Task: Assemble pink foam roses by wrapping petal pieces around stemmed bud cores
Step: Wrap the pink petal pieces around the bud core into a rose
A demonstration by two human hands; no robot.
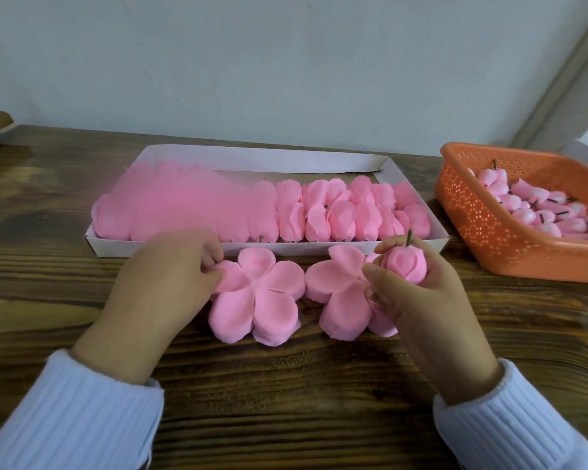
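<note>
Head view: the bud (pixel 404 264) sits in the right hand (pixel 428 300), whose fingers curl round it. Its short brown stem (pixel 410 237) points up and away from the person. The hand holds it over the right petal piece (pixel 343 298), a flat five-lobed pink foam shape lying on the tabletop (pixel 286 385). The hand hides that piece's right side, and whether bud and piece touch cannot be told.

Just beside it lies the left petal piece (pixel 262 300), the same shape, their edges nearly meeting. The left hand (pixel 163 276) pinches the upper left lobe of this piece between thumb and fingertips, while the other lobes lie flat on the wood. Both wrists come out of pale blue ribbed sleeves (pixel 92 412).

Behind the two pieces a shallow white box (pixel 319 247) runs across the tabletop, its near wall just beyond their upper lobes. Its right half holds roses (pixel 336 215) packed close in rows, a few with a stem end showing. Its left half is a pink blur, too smeared to tell what lies there.

Near the box's right end stands an orange perforated basket (pixel 482 228) with a heap of spare buds (pixel 540 208), pink with dark stems. A pale wall (pixel 286 62) rises behind the tabletop.
</note>
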